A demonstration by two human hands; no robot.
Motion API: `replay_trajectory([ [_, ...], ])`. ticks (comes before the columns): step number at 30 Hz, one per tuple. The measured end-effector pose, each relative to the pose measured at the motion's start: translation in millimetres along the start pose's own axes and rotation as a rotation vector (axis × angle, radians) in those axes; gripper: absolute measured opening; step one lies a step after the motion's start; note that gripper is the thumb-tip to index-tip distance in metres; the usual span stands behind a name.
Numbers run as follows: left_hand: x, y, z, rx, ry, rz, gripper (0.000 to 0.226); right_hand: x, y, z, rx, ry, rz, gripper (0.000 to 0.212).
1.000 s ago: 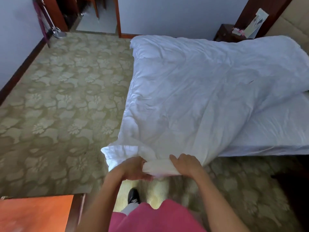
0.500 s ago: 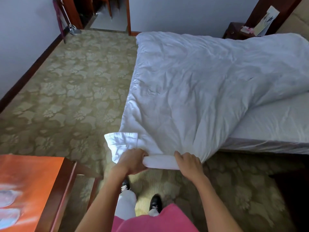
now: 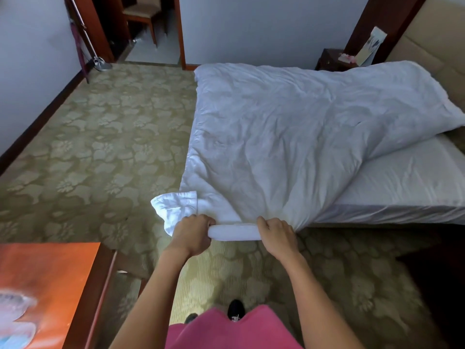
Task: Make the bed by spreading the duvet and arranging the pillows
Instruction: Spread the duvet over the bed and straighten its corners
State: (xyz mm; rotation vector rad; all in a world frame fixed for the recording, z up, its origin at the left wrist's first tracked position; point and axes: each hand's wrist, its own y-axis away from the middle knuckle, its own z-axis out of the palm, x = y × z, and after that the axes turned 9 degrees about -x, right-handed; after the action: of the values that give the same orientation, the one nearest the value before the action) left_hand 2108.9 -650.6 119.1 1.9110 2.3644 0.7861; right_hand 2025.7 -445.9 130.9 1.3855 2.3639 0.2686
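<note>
A white duvet (image 3: 289,137) lies crumpled across the left part of the bed, hanging off its foot end toward me. My left hand (image 3: 192,234) and my right hand (image 3: 275,235) both grip the duvet's bunched near edge, about a forearm apart, with a taut roll of fabric between them. A loose corner of the duvet (image 3: 176,207) flops out left of my left hand. The bare white mattress sheet (image 3: 407,180) shows on the right. No pillows are in view.
An orange-topped wooden table (image 3: 47,285) stands at the lower left, close to my left arm. Patterned green carpet (image 3: 95,147) covers the floor. A dark nightstand (image 3: 332,59) and padded headboard (image 3: 432,41) are at the far right. A doorway (image 3: 148,28) opens at the back.
I have stepped back with the duvet edge in both hands, drawing it toward the foot of the bed. The orange table has come further into view on the left.
</note>
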Motion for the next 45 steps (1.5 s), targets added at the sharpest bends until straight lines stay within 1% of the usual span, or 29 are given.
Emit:
replay_trajectory([
  [2,-13,1,5,0.000,0.029,-0.005,0.021,-12,0,1,0.044,-0.255,0.106,0.038],
  [3,-20,2,8,-0.018,0.058,-0.010,0.021,-16,0,5,0.082,-0.355,0.130,0.040],
  [5,-31,3,16,-0.072,0.147,-0.017,0.021,-22,2,18,0.096,-0.448,0.144,0.039],
  [8,-45,5,31,-0.122,0.247,-0.020,0.027,-27,15,41,0.036,-0.573,0.173,0.029],
  [12,-52,4,49,-0.137,0.254,-0.029,0.014,-21,34,68,0.017,-0.625,0.256,0.025],
  [16,-43,0,58,-0.223,0.299,-0.006,0.013,-1,51,81,0.067,-0.646,0.350,0.030],
  [18,-35,-2,61,-0.242,0.296,0.017,0.013,9,59,84,0.073,-0.659,0.406,0.034],
  [20,-28,-5,62,-0.246,0.292,0.032,0.012,18,61,84,0.119,-0.681,0.444,0.038],
  [22,-22,-10,61,-0.249,0.299,0.031,0.012,25,57,84,0.158,-0.671,0.469,0.042],
  [26,-9,-23,61,-0.267,0.291,0.030,0.016,43,46,85,0.165,-0.652,0.474,0.041],
  [30,25,-46,58,-0.261,0.282,0.031,0.012,86,35,78,0.163,-0.667,0.454,0.043],
  [32,51,-60,57,-0.248,0.284,0.031,0.014,114,29,69,0.167,-0.667,0.448,0.043],
  [36,115,-92,56,-0.248,0.289,0.024,0.013,175,22,41,0.189,-0.636,0.440,0.042],
  [40,186,-125,63,-0.244,0.279,0.070,0.015,245,18,12,0.214,-0.645,0.431,0.041],
  [45,256,-156,75,-0.329,0.202,0.135,0.012,315,26,0,0.256,-0.663,0.504,0.039],
])
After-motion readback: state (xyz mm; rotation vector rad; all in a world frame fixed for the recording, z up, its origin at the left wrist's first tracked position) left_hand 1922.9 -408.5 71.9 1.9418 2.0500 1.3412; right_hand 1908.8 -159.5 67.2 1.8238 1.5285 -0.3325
